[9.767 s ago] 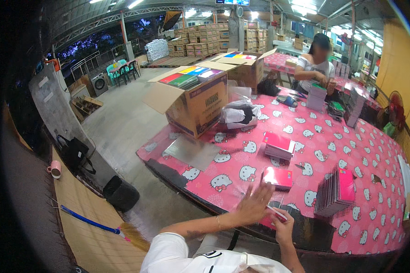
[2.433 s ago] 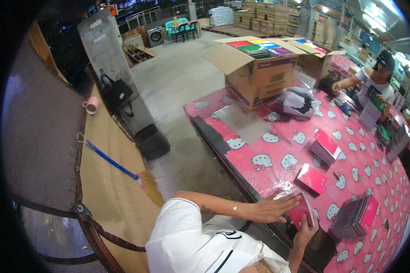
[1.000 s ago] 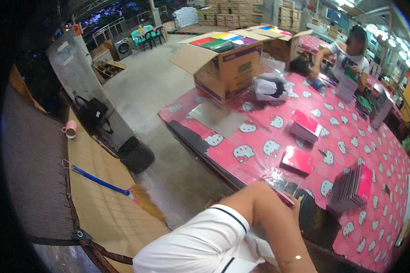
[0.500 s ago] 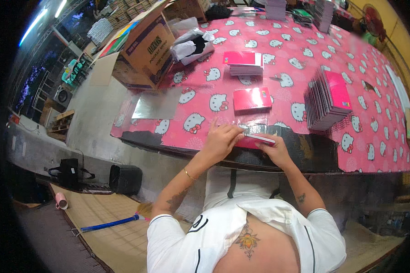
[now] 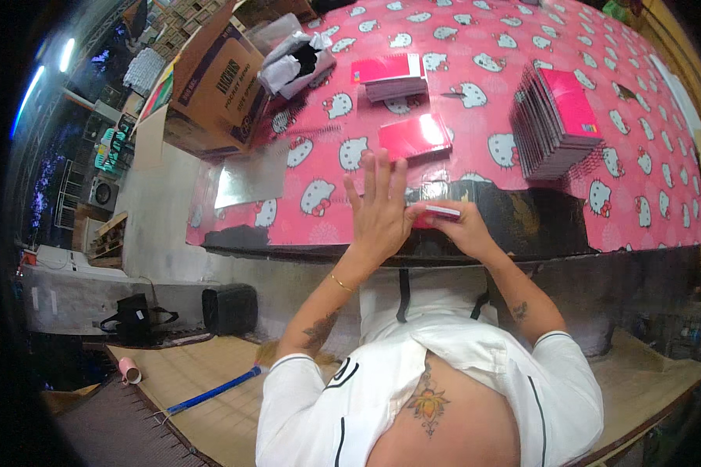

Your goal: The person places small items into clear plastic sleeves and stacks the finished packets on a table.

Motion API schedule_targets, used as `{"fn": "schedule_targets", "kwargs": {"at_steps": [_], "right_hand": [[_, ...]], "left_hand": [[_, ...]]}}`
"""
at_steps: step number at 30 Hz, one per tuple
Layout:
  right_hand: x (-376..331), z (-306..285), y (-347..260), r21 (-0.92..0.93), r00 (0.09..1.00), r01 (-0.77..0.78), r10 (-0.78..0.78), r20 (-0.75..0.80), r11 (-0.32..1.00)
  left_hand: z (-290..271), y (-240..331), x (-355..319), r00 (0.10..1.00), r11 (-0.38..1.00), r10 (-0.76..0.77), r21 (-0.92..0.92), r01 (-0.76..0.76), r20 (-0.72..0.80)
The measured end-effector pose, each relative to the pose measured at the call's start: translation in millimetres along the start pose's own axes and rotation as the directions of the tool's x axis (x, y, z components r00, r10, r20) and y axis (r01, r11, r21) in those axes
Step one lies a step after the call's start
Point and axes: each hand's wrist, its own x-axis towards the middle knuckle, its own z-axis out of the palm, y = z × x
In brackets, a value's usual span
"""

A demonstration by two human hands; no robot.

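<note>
My right hand [image 5: 469, 229] grips a small pink spiral notepad [image 5: 442, 211] near the table's front edge, its white page edges facing up. Beside it on the left, my left hand [image 5: 380, 204] is open, fingers stretched forward; its thumb side is at the notepad, and I cannot tell whether it touches. Just beyond my hands lies a small pile of pink notepads [image 5: 417, 135]. Farther back sits another notepad stack [image 5: 388, 71], its layers unevenly aligned. To the right a tall, leaning stack of notepads [image 5: 557, 124] stands with its spiral edges toward the left.
The table [image 5: 475, 156] has a pink cat-print cover, torn to black along the front. At the left stand an open cardboard box [image 5: 214, 97], a crumpled grey-white wrapper [image 5: 292, 66] and a clear sheet [image 5: 251, 179]. A blue-handled broom [image 5: 214, 391] lies below left.
My left hand has come off the notepad and opened flat, fingers pointing forward. My right hand still holds the notepad. The view has shifted, so the table sits higher in the picture.
</note>
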Motion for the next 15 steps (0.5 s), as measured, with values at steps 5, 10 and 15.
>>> {"fn": "schedule_targets", "kwargs": {"at_steps": [5, 10, 15], "right_hand": [[-4.8, -1.5, 7.9, -0.035, 1.000, -0.005, 0.005, 0.007, 0.999], [-2.7, -4.7, 9.3, -0.016, 1.000, -0.012, 0.012, 0.029, 1.000], [-5.6, 2.4, 0.3, -0.021, 0.998, -0.066, 0.066, -0.018, 0.998]], "left_hand": [[3.1, 0.7, -27.5, 0.967, 0.973, 0.030, -0.215, -0.086, -0.251], [-12.7, -19.1, 1.5, 0.961, 0.876, 0.223, -0.399, -0.271, -0.164], [22.0, 9.5, -37.7, 0.983, 0.958, 0.150, -0.230, -0.170, -0.103]]}}
